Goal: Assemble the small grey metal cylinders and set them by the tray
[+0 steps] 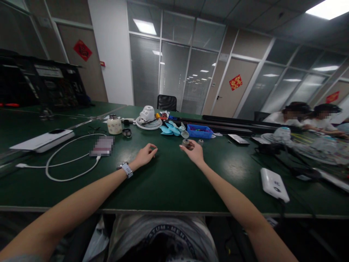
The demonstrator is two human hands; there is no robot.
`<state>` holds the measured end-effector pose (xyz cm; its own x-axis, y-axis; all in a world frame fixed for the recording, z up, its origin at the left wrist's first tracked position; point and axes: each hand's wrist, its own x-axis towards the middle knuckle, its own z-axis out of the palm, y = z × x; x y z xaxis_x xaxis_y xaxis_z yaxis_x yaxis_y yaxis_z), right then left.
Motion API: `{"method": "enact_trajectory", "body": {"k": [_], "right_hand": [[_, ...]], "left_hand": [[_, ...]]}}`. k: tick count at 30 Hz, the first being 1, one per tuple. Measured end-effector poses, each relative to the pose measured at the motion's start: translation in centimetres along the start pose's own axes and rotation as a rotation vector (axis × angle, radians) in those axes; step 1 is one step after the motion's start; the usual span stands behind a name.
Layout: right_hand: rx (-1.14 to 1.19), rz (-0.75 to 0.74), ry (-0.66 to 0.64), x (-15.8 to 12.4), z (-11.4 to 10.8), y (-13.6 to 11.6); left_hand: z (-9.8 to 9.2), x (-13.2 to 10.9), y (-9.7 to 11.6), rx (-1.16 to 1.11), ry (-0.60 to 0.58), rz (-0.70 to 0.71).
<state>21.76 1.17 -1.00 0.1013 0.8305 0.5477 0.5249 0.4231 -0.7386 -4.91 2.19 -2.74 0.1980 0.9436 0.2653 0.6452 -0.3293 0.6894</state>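
Observation:
My right hand (195,151) is closed, thumb and fingers around a small grey cylindrical piece (185,142) standing at the green table. A second small grey cylinder (200,142) is just behind that hand, partly hidden by the fingers. Apart from it, my left hand (146,154) hovers over or rests on the tabletop, fingers loosely curled with nothing visible in them. A wristwatch (126,170) is on the left wrist. Light-blue fan blades (173,128) lie beyond both hands, beside a blue basket (200,131) of small items.
A white fan head with grille (148,120), a cream jar (114,124) and a dark round lid (127,133) stand at the back left. A white cable (47,167) loops on the left. To the right lies a white power bank (274,184); two people sit farther off.

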Motion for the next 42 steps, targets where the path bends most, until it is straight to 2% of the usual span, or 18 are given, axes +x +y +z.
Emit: {"method": "enact_trajectory", "body": {"k": [4, 7, 13, 16, 20, 25, 30, 34, 39, 42], "right_hand": [[0.188, 0.029, -0.293, -2.8, 2.7, -1.8], [0.215, 0.049, -0.372, -3.8, 3.9, -1.8], [0.156, -0.04, -0.359, -3.9, 4.3, -1.4], [0.132, -0.065, -0.356, -3.9, 4.2, -1.4], [0.083, -0.084, -0.35, -3.9, 4.2, -1.4], [0.066, -0.081, -0.35, -3.8, 4.4, -1.0], [0.066, -0.064, -0.355, -3.9, 4.4, -0.9], [0.093, -0.076, -0.356, -4.0, 4.1, -1.3], [0.059, -0.066, -0.357, -4.2, 4.2, -1.3], [0.04, -0.068, -0.371, -4.5, 4.2, -1.7]], "left_hand": [[0.0, -0.4, 0.7, -0.048, 0.002, 0.036], [0.1, -0.9, 1.5, -0.09, 0.012, 0.097], [0.6, -1.9, 3.8, -0.101, 0.089, 0.305], [0.8, -2.2, 5.1, -0.118, 0.123, 0.361], [1.3, -2.2, 6.3, -0.144, 0.096, 0.362], [2.0, -1.8, 6.4, -0.21, 0.077, 0.307], [1.6, -1.4, 6.7, -0.217, 0.182, 0.283], [0.4, -1.2, 5.4, -0.185, 0.268, 0.279], [0.0, -0.7, 1.4, -0.112, 0.046, 0.15], [0.6, -0.4, 0.2, -0.139, -0.06, 0.105]]}}
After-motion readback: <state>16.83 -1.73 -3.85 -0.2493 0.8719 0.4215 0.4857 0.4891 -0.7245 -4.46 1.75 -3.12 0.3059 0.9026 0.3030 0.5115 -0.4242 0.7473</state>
